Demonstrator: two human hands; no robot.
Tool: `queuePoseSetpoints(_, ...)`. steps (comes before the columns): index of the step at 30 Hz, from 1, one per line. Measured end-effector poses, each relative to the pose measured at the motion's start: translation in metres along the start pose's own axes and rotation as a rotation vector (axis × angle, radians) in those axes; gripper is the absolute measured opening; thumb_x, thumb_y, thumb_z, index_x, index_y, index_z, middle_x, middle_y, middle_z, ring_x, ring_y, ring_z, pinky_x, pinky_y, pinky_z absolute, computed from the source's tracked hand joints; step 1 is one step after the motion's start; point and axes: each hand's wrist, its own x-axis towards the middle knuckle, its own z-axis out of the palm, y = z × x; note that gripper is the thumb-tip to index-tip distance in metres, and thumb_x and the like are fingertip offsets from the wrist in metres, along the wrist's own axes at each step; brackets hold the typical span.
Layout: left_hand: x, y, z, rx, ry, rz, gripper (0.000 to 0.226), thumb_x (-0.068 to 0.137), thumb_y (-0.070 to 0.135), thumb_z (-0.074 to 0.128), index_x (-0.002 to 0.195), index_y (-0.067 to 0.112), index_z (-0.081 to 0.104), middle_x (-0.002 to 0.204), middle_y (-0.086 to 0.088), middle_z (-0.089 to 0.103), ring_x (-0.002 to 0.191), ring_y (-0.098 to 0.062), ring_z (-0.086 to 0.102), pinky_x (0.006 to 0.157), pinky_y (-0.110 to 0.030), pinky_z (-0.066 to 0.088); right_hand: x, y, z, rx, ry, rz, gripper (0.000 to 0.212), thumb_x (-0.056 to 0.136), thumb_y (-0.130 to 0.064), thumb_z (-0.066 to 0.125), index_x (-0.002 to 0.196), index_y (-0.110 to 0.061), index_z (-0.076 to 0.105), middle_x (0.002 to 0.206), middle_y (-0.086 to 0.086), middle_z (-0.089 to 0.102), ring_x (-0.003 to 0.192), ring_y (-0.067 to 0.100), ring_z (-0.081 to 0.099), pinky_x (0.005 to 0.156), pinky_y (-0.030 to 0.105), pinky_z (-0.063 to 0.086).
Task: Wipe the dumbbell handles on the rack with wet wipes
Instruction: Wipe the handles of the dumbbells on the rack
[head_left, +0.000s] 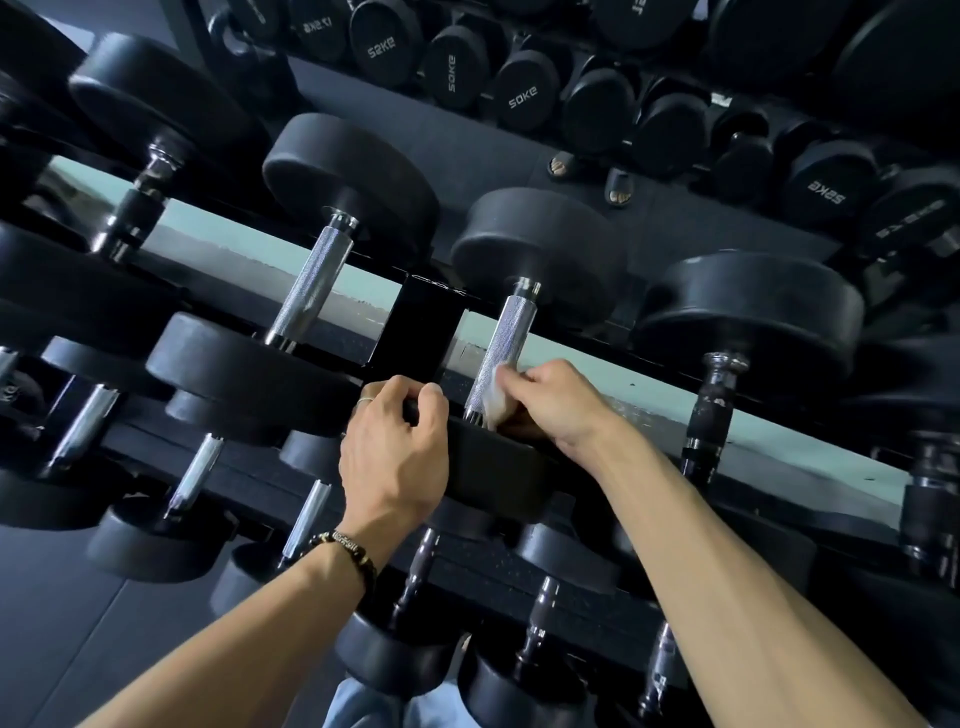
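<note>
A black dumbbell lies across the top tier of the rack, its knurled chrome handle (501, 345) running from the far head down to the near head (493, 473). My right hand (556, 402) holds a crumpled white wet wipe (496, 400) against the lower end of that handle. My left hand (395, 457) curls its fingers over the top edge of the near head, gripping it. A ring and a beaded bracelet are on the left hand and wrist.
More dumbbells sit on either side: a chrome-handled one (311, 283) to the left, a dark-handled one (714, 410) to the right. A black rack upright (421, 327) stands between handles. Lower tiers hold smaller dumbbells (197, 475). A mirror behind reflects another rack.
</note>
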Motion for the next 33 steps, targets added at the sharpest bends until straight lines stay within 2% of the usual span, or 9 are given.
queuePoseSetpoints(3,0.0,0.0,0.0,-0.005,-0.001,-0.007,0.039,0.082,0.048,0.034,0.09,0.028,0.066,0.107,0.007,0.059,0.099,-0.017,0.055,0.089,-0.039,0.043,0.029,-0.012,-0.004,0.22,0.25,-0.027,0.046,0.101,-0.017,0.051,0.066,0.009,0.065,0.072,0.022,0.069,0.073,0.031,0.068,0.088,0.052,0.059)
queuePoseSetpoints(6,0.0,0.001,-0.001,-0.003,-0.014,-0.019,0.036,0.083,0.048,0.035,0.089,0.029,0.065,0.106,0.006,0.058,0.099,-0.018,0.054,0.089,-0.04,0.043,0.038,-0.015,0.004,0.131,0.397,0.017,0.048,0.095,-0.032,0.062,0.083,0.015,0.063,0.071,0.014,0.066,0.067,0.027,0.064,0.082,0.044,0.058)
queuePoseSetpoints(11,0.0,-0.001,0.0,0.013,-0.01,-0.018,0.03,0.089,0.045,0.038,0.086,0.029,0.063,0.104,0.006,0.058,0.093,-0.015,0.052,0.079,-0.033,0.034,-0.001,0.001,0.007,0.063,0.058,0.076,0.045,0.094,-0.023,0.069,0.052,-0.005,0.069,0.056,0.006,0.068,0.057,0.013,0.067,0.081,0.035,0.058)
queuePoseSetpoints(17,0.0,0.0,0.0,0.014,-0.018,-0.022,0.026,0.094,0.042,0.041,0.086,0.03,0.063,0.105,0.006,0.057,0.095,-0.016,0.052,0.082,-0.036,0.039,0.048,-0.024,0.004,0.168,0.569,0.032,0.05,0.094,-0.035,0.062,0.062,0.003,0.062,0.059,0.005,0.054,0.062,0.02,0.054,0.065,0.035,0.054)
queuePoseSetpoints(22,0.0,0.0,0.001,0.027,-0.004,-0.011,0.031,0.086,0.048,0.036,0.084,0.031,0.061,0.104,0.006,0.058,0.093,-0.016,0.053,0.078,-0.033,0.035,0.012,0.001,0.009,0.065,0.207,0.114,0.049,0.094,-0.037,0.065,0.077,0.008,0.07,0.071,0.01,0.074,0.071,0.025,0.072,0.084,0.039,0.06)
queuePoseSetpoints(24,0.0,0.0,0.0,0.023,-0.007,-0.012,0.031,0.083,0.049,0.034,0.082,0.033,0.06,0.104,0.007,0.058,0.092,-0.016,0.052,0.078,-0.033,0.036,0.029,-0.014,0.004,0.125,0.363,0.052,0.044,0.095,-0.031,0.065,0.071,0.006,0.067,0.067,0.01,0.072,0.064,0.018,0.066,0.081,0.037,0.06)
queuePoseSetpoints(27,0.0,0.001,0.0,0.025,-0.008,-0.015,0.03,0.082,0.05,0.033,0.081,0.033,0.059,0.104,0.007,0.057,0.092,-0.016,0.052,0.078,-0.034,0.036,0.041,-0.036,0.007,0.167,0.585,0.021,0.045,0.096,-0.035,0.063,0.061,-0.006,0.061,0.052,0.001,0.055,0.051,0.012,0.048,0.055,0.026,0.046)
queuePoseSetpoints(29,0.0,0.001,0.001,0.034,-0.007,-0.014,0.031,0.083,0.05,0.033,0.082,0.033,0.06,0.104,0.006,0.058,0.092,-0.015,0.052,0.078,-0.034,0.036,0.026,-0.031,0.011,0.034,0.496,0.039,0.048,0.096,-0.039,0.062,0.06,-0.008,0.059,0.048,-0.005,0.048,0.046,0.011,0.043,0.049,0.021,0.037)
queuePoseSetpoints(33,0.0,-0.001,0.002,0.033,0.007,-0.012,0.034,0.082,0.049,0.033,0.085,0.032,0.061,0.104,0.006,0.058,0.092,-0.015,0.052,0.078,-0.034,0.036,0.004,-0.014,0.009,-0.088,0.233,0.093,0.036,0.09,-0.035,0.072,0.064,-0.012,0.066,0.057,-0.003,0.067,0.05,0.001,0.062,0.057,0.009,0.047)
